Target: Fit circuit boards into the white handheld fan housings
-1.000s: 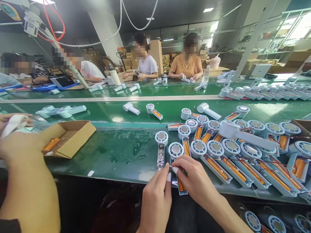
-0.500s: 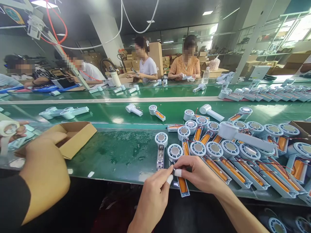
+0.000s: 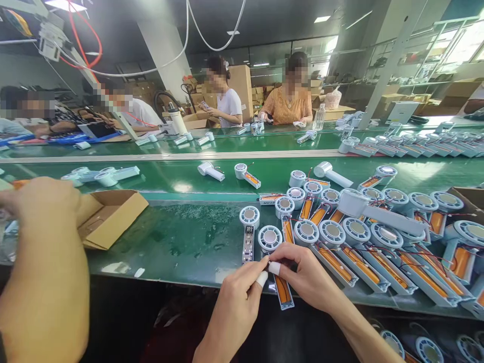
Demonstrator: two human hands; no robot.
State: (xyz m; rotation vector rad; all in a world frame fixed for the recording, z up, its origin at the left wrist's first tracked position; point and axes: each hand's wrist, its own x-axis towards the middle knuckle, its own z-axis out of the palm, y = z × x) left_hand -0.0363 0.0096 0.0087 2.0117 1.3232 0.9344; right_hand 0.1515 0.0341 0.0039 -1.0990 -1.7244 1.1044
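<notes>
A pale blue handheld fan (image 3: pixel 269 238) lies in front of me at the bench edge, its open handle pointing toward me. An orange battery (image 3: pixel 283 290) shows inside that handle. Over the neck of the fan, my left hand (image 3: pixel 236 300) and my right hand (image 3: pixel 302 269) meet with their fingertips pinched together. Something small and dark is between the fingertips, too hidden to name. Both thumbs wear white finger covers. Just left lies another fan (image 3: pixel 249 217), with a circuit board (image 3: pixel 248 244) exposed in its handle.
Many open fans (image 3: pixel 355 232) crowd the bench on my right. A cardboard box (image 3: pixel 117 222) stands at left, where a co-worker's arm (image 3: pixel 49 262) reaches in. Beyond runs a green conveyor belt (image 3: pixel 170 174) carrying several fans. Co-workers sit across the line.
The co-worker's arm at left has swung forward and left, and the tape roll there is no longer visible. My hands keep nearly the same pinch over the fan.
</notes>
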